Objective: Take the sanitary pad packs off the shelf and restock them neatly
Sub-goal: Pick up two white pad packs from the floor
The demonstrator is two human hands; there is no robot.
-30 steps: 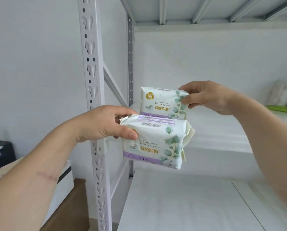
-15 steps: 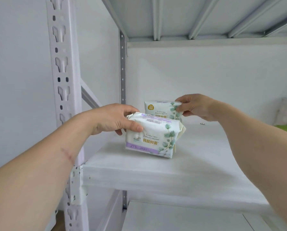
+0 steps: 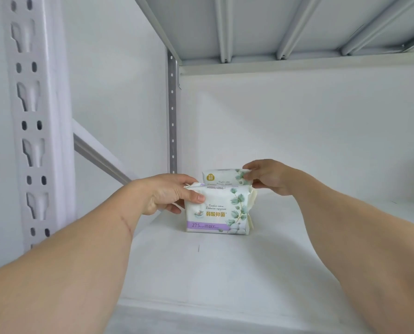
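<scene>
Two pad packs stood upright on the white shelf (image 3: 201, 273).
Left hand (image 3: 162, 196) gripped the front pack (image 3: 215, 210); right hand (image 3: 268, 177) pinched the rear pack (image 3: 221, 177).

Bright, even, soft daylight washes the scene with faint shadows and no glare, while wide-angle distortion bends the white perforated metal shelf upright (image 3: 30, 121) at the left edge.
</scene>
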